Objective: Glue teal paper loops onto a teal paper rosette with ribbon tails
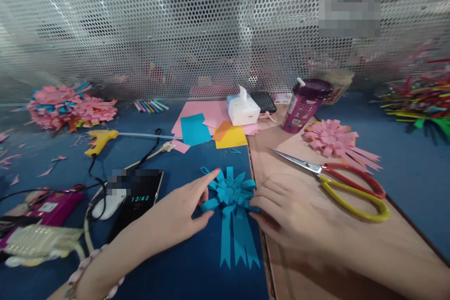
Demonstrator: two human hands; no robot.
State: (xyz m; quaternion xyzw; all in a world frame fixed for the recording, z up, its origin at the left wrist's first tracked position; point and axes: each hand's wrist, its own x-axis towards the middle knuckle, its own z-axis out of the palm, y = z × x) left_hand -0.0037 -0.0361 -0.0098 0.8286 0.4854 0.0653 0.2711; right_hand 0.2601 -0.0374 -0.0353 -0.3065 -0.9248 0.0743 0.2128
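Note:
A blue paper rosette (230,192) with looped petals and forked tails lies on the dark blue tabletop, close to the brown board's edge. My left hand (190,201) is at its left side, index finger stretched along the upper left loops and thumb apart below. From the right, my right hand (281,211), slightly blurred, has its fingers and thumb closed at a right-hand loop. Scissors (319,171) with red and yellow handles lie open beyond the right hand. A pink paper rosette (332,138) rests behind them.
Coloured paper sheets (195,130), a tissue box (242,108) and a purple cup (305,105) stand or lie at the back. Left are a yellow glue gun (100,141), cables, a phone (138,201) and a pile of pink rosettes (66,105). Pipe cleaners (418,98) lie far right.

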